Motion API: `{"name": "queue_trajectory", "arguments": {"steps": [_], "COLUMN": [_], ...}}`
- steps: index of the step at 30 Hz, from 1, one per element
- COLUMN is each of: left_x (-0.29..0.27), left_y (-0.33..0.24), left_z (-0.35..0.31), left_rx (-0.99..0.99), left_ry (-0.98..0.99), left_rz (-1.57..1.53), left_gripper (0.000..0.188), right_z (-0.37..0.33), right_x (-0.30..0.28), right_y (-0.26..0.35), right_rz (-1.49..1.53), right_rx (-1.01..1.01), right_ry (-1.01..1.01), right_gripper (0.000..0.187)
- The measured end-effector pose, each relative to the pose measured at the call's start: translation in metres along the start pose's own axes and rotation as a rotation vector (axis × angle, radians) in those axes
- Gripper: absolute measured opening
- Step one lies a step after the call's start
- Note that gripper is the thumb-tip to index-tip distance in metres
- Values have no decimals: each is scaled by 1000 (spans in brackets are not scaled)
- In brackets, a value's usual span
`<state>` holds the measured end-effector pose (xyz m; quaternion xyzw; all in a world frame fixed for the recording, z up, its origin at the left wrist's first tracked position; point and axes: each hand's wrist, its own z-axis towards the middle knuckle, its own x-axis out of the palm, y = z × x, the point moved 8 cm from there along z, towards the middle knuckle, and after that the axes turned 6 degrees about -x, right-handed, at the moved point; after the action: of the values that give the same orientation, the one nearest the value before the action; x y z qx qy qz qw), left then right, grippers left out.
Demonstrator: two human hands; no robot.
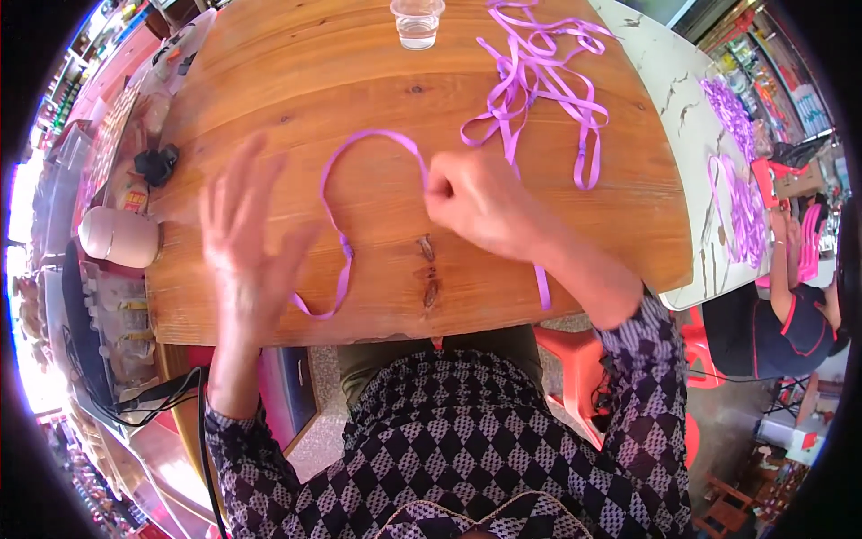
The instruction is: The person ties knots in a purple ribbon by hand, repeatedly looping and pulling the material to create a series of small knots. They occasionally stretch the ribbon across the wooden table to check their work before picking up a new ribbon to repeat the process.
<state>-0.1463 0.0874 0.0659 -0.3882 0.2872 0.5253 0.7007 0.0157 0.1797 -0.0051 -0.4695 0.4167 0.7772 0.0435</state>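
Note:
A narrow purple ribbon strap (334, 166) curves over the wooden table (377, 287) between my hands. It has a darker purple joint partway along. My right hand (476, 199) is closed in a pinch on the strap, its fingertips mostly turned out of sight. A strip of purple ribbon (542, 286) emerges below my right wrist. Raised over the left part of the table, my left hand (247, 225) is open with fingers spread, slightly blurred. The strap's lower end passes close to its thumb side; whether they touch is unclear.
A tangled heap of purple straps (530, 81) lies at the back right. A clear plastic cup (417, 25) stands at the far edge. Left sits a pale pink rounded object (119, 237). On a white marbled table (669, 90) are more purple straps (745, 211), near another person (781, 332).

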Motion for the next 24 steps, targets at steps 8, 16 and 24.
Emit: {"name": "queue_trajectory", "arguments": {"steps": [8, 16, 24], "left_x": [85, 89, 105], "left_y": [-55, -63, -96], "left_z": [-6, -23, -50], "left_rx": [-266, -740, -762], "left_ry": [695, 809, 937], "left_rz": [-1077, -1856, -1571], "left_gripper": [14, 21, 27], "right_z": [-65, -101, -104], "right_x": [-80, -41, -53], "right_y": [50, 43, 65], "right_rz": [364, -211, -155], "right_rx": [-55, -326, -394], "right_ry": [-152, -260, -448], "right_gripper": [9, 15, 22]}}
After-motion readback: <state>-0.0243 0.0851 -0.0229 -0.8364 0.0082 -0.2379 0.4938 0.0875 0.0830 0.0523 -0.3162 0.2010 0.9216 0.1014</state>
